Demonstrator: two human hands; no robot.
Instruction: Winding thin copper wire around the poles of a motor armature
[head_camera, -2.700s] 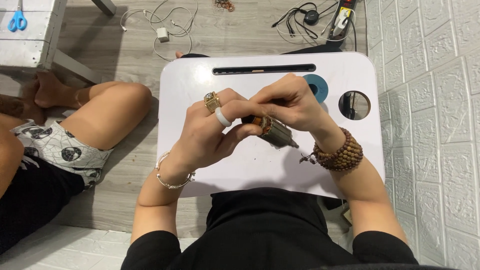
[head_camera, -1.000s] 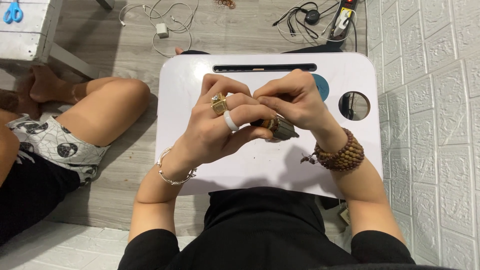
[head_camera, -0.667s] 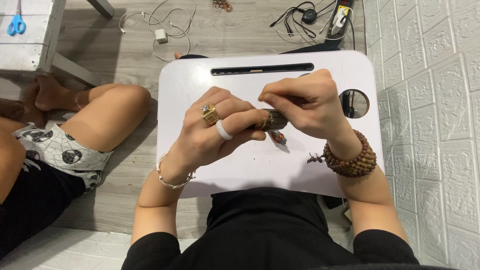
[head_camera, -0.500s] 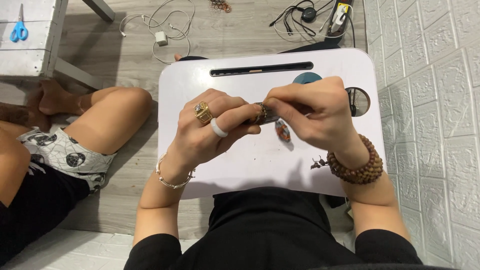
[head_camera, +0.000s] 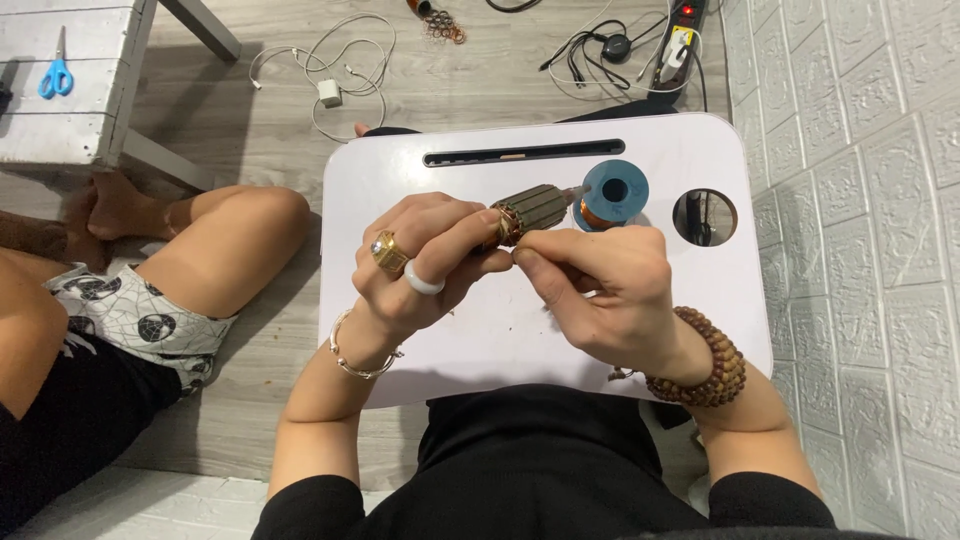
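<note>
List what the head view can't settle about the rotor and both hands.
- Rotor: near end hidden inside left hand.
- Right hand fingertips: too small to tell whether they pinch a wire.
- Blue spool: lower edge hidden by right hand.
- Lap desk: near edge covered by forearms.

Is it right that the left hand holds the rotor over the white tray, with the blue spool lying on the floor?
Not quite. The head view shows the left hand holding the rotor over the tray, but the spool stands on the tray, not the floor.
</note>
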